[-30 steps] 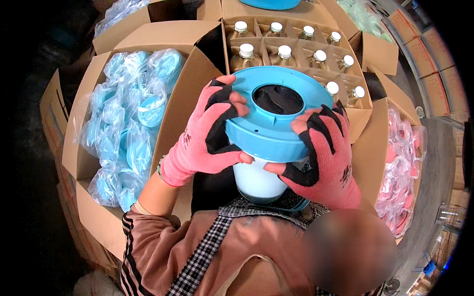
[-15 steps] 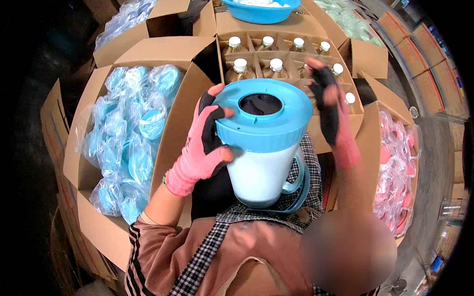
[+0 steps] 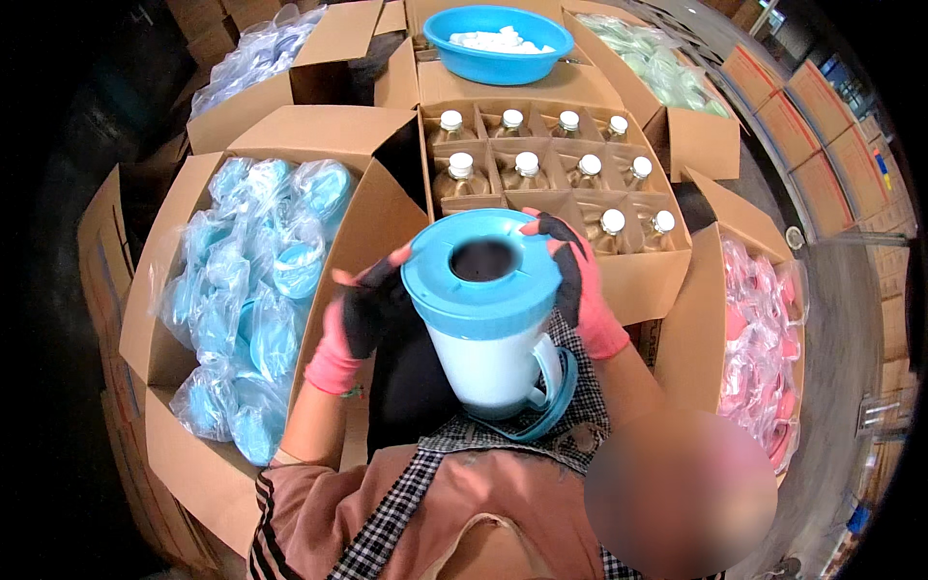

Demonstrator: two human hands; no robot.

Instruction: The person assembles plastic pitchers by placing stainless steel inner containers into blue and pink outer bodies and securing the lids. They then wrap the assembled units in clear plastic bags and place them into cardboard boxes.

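A white pitcher (image 3: 480, 372) stands in front of my body, over the checked apron. Its wide light-blue lid (image 3: 440, 290) has a round dark opening in the middle. A blue band loops beside its pale handle (image 3: 549, 372). My right hand (image 3: 577, 285), in a pink and black glove with bare fingertips, grips the lid's right rim. On the other side, my left hand (image 3: 360, 314), gloved alike, is open with its fingers stretched toward the rim. One of its fingertips is right at the edge; whether it touches I cannot tell.
Ahead stands a divided carton (image 3: 619, 280) of white-capped bottles, with a blue basin (image 3: 493, 68) of small white pieces behind it. An open box of bagged blue items (image 3: 251, 300) is at left; bagged pink items (image 3: 759, 338) fill one at right. Bagged green items (image 3: 662, 63) lie far right.
My right hand has come down from the air onto the lid's right rim. My left hand has loosened from the lid and drawn back left. The pitcher appears lower and further left.
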